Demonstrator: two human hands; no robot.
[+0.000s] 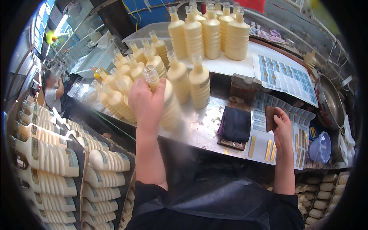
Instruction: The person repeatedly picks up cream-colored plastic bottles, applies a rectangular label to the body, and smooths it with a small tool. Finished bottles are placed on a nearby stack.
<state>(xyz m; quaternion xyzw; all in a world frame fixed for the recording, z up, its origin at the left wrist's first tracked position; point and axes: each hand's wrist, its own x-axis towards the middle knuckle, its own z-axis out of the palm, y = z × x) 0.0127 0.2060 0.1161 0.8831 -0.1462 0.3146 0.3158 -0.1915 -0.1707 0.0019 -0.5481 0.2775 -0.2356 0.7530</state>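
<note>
— Steel counter, crowded workshop; what's nearest?

— Left hand wraps the body of a cream bottle, uncapped, lifted at the near left of the counter; right hand pinches a small brown pad over the label sheets.

— Handling?

— Full, likely heavy; ribbed plastic, probably slick; grip mid-body, upright; more bottles stand far behind.

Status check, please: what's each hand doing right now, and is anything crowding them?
Left hand gripping cream ribbed plastic bottle, uncapped. Right hand on small brown block over label sheets. More bottles crowd left.
</note>
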